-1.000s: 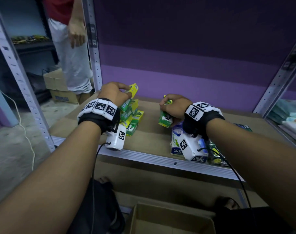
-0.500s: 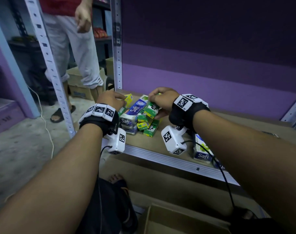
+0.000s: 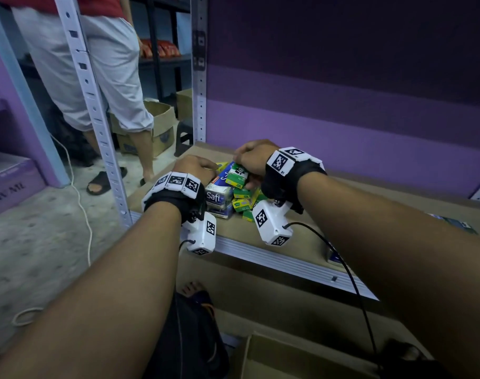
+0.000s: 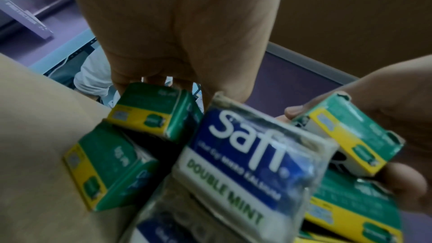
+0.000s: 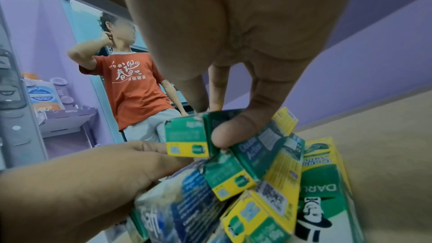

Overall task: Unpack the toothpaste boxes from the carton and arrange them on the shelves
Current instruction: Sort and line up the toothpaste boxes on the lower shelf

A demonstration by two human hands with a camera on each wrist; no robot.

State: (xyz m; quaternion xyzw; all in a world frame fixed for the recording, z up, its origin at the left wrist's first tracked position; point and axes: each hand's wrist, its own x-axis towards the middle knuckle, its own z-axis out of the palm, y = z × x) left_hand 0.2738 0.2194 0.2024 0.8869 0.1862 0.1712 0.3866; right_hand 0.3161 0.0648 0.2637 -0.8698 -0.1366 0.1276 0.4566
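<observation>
On the shelf point(image 3: 310, 236), close to its left upright post point(image 3: 199, 77), a heap of toothpaste boxes is gathered: a wrapped blue Safi pack point(image 3: 218, 196) lies in the middle, with small green-and-yellow boxes point(image 3: 241, 205) piled against its right side and more of them seen past its left side from the left wrist view. The grip of the right hand point(image 3: 254, 157) is closed on one green-and-yellow box point(image 3: 237, 177) above the Safi pack, thumb on one face and fingers point(image 5: 198, 91) curled over the top, as the right wrist view shows. The left hand point(image 3: 196, 166) is set at the far left of the Safi pack with its fingers curled down over the boxes there; whether a box is actually pinched in that grip cannot be told, since the fingertips are hidden behind the boxes in the left wrist view. Compared with half a second earlier, both hands are found on the same heap in nearly the same poses, the heap is unchanged in place beside the post, and the view has been swung leftward so that more of the floor and of the bystander in grey trousers point(image 3: 110, 77) to the left of the post is taken in. An open carton point(image 3: 274, 359) is seen on the floor below the shelf's front edge.
</observation>
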